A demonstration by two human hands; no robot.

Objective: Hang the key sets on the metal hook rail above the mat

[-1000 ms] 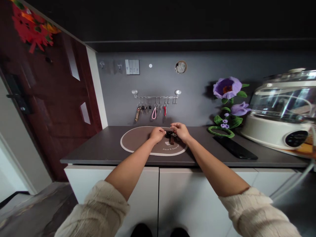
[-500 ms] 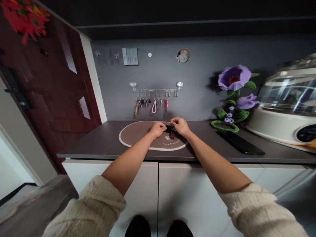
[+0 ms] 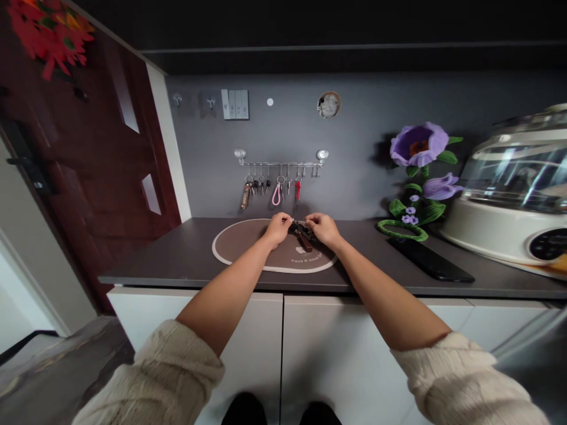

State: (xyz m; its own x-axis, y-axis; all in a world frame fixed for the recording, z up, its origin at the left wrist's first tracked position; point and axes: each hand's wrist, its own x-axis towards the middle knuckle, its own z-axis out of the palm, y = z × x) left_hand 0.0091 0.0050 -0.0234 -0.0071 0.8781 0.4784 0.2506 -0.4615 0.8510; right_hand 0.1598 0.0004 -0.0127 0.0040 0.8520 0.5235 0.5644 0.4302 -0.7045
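My left hand and my right hand face each other over the oval brown mat, both closed in a pinch. Between them is a small dark bunch of keys with thin metallic parts, apparently gripped from either side. From it a brown strap-like fob slants down toward the mat's printed lettering. My fingertips hide the exact pieces held. Behind the hands, a metal hook rail on the wall carries several keys, a pink loop and a red key holder.
A black phone lies on the dark counter at right, near a purple flower decoration with a green ring base. A white appliance with a clear cover stands at far right. The red-brown door is left.
My left hand has shifted slightly left, widening the gap between the hands. The brown fob has swung from upright to slanting. The view has tilted up slightly.
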